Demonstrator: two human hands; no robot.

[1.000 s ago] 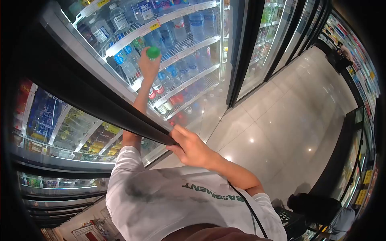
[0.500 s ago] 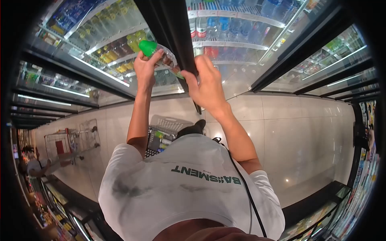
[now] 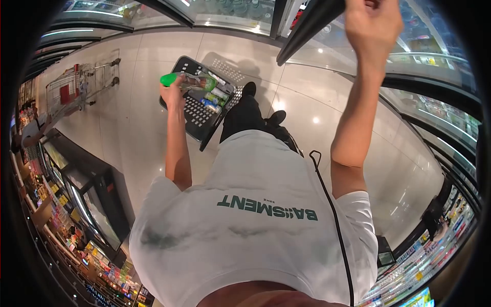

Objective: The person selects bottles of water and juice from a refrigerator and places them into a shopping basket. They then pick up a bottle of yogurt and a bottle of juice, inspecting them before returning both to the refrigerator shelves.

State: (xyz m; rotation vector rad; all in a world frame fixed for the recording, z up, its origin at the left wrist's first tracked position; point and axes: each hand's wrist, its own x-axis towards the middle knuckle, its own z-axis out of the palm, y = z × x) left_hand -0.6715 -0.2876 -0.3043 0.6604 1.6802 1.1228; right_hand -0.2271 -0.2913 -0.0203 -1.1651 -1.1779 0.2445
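My left hand (image 3: pixel 173 93) is closed around a clear bottle (image 3: pixel 198 83) with a large green cap and a reddish-brown label. It holds the bottle on its side above a dark grey shopping basket (image 3: pixel 192 118) on the floor. Inside the basket lie several small packages (image 3: pixel 214 100) with green, white and blue colours. At the top right, my right hand (image 3: pixel 374 25) has its fingers curled at the black-framed glass cooler door (image 3: pixel 312 29). The fingertips are partly cut off by the top of the view.
Glass-fronted coolers (image 3: pixel 235 11) with bottles line the far side. A shopping cart (image 3: pixel 76 89) stands at the left near another person (image 3: pixel 31 130). A dark display case (image 3: pixel 92 187) is at the lower left. My shoes (image 3: pixel 249 89) are beside the basket.
My left hand has carried the bottle from in front of the cooler shelves down over the basket. My right hand has swung rightward with the door edge, and the view has tilted down.
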